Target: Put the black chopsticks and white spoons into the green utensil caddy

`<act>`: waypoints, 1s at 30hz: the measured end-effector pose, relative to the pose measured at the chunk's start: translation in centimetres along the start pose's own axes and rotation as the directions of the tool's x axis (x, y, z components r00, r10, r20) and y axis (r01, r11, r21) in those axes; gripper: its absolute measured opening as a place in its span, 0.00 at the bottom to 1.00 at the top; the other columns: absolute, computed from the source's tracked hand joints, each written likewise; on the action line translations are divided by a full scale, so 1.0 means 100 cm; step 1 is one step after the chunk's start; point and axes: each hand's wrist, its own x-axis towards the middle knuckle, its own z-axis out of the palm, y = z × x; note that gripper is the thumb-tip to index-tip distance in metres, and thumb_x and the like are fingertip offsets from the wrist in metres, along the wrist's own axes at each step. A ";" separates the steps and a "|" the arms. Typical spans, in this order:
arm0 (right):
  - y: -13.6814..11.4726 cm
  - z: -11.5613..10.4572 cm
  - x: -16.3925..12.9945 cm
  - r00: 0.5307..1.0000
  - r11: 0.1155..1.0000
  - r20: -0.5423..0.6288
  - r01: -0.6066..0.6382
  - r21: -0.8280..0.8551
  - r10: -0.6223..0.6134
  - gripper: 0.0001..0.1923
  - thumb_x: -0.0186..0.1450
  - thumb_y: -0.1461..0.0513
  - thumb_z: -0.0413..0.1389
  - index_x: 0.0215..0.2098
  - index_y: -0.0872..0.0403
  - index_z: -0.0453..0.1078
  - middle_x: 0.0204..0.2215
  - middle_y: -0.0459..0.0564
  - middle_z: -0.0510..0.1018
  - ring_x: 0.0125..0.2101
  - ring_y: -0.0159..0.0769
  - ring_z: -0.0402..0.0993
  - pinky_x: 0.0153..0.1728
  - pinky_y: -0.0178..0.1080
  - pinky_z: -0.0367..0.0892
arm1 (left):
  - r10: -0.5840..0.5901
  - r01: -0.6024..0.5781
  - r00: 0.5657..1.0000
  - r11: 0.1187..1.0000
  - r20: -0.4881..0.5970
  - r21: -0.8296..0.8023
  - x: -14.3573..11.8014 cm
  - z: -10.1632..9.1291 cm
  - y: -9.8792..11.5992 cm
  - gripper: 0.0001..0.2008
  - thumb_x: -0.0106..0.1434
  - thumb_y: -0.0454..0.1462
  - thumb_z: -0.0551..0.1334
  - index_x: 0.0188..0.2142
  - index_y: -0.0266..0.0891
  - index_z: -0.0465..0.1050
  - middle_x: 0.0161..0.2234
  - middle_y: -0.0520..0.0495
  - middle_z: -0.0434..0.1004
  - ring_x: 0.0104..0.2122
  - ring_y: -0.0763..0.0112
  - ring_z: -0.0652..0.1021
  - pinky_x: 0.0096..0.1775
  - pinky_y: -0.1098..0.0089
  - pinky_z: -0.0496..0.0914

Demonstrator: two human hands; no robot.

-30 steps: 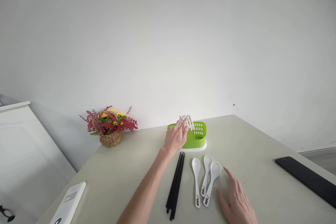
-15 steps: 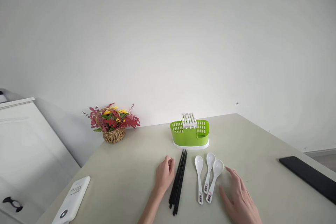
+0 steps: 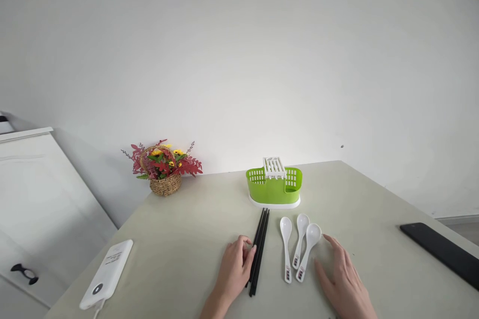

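Note:
My left hand (image 3: 235,268) is at the left side of several black chopsticks (image 3: 261,254), its fingers loosely bent and its thumb tip over their edge. A gap shows between thumb and forefinger; part of the chopsticks lies hidden behind the hand. My right hand (image 3: 342,279) rests open on the table, thumb and forefinger spread. Its forefinger tip is close to the bowl of the right white spoon (image 3: 313,235). Left of that lie a middle spoon (image 3: 302,224) and a left spoon (image 3: 286,232), bowls pointing away from me.
Behind the chopsticks and spoons stands a green utensil basket (image 3: 275,192) with a white rack on top. A flower basket (image 3: 165,184) is at the back left, a white power bank (image 3: 107,274) at the front left, and a black phone (image 3: 441,249) at the right.
My left hand has moved right onto the chopsticks' edge, and its thumb has come away from the curled fingers. My right hand stays beside the spoons. The view has shifted slightly.

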 end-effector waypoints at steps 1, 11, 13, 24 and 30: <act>-0.001 -0.001 0.000 1.000 1.000 -0.009 -0.002 0.002 0.002 0.30 0.71 0.47 0.45 0.68 0.46 0.50 0.66 0.56 0.64 0.64 0.52 0.66 0.58 0.55 0.67 | 0.000 0.000 1.000 1.000 -0.003 0.008 -0.002 0.000 0.000 0.15 0.74 0.49 0.49 0.44 0.44 0.67 0.28 0.50 0.71 0.33 0.62 0.75 0.43 0.62 0.71; -0.005 -0.002 -0.001 1.000 1.000 -0.018 0.006 0.007 -0.006 0.30 0.70 0.48 0.46 0.68 0.46 0.50 0.65 0.57 0.65 0.64 0.53 0.65 0.58 0.56 0.67 | -0.062 0.061 0.995 0.998 -0.076 -0.012 -0.015 -0.001 -0.009 0.14 0.71 0.49 0.55 0.42 0.44 0.71 0.30 0.49 0.73 0.35 0.62 0.76 0.44 0.63 0.72; -0.008 -0.003 -0.002 1.000 1.000 -0.027 0.012 0.009 -0.012 0.30 0.71 0.48 0.45 0.68 0.46 0.50 0.65 0.57 0.65 0.63 0.53 0.66 0.58 0.56 0.67 | -0.085 0.084 0.993 0.996 -0.084 -0.018 -0.014 -0.003 -0.013 0.13 0.71 0.49 0.56 0.41 0.44 0.72 0.30 0.50 0.73 0.34 0.63 0.76 0.43 0.63 0.72; 0.008 0.001 0.001 0.999 1.000 0.018 0.026 -0.016 -0.026 0.31 0.69 0.48 0.49 0.67 0.45 0.52 0.65 0.56 0.65 0.62 0.53 0.68 0.55 0.55 0.70 | -0.162 0.147 0.986 0.964 0.049 0.222 0.009 -0.025 -0.004 0.09 0.69 0.39 0.59 0.47 0.42 0.73 0.44 0.44 0.77 0.43 0.61 0.79 0.44 0.65 0.71; 0.006 -0.001 0.000 1.000 1.000 0.012 0.023 -0.005 -0.023 0.31 0.69 0.48 0.49 0.67 0.45 0.53 0.65 0.56 0.66 0.62 0.53 0.68 0.55 0.55 0.70 | -0.152 0.066 0.976 0.892 0.158 0.446 0.034 -0.020 0.018 0.09 0.68 0.34 0.60 0.47 0.39 0.76 0.48 0.41 0.78 0.48 0.58 0.78 0.48 0.63 0.71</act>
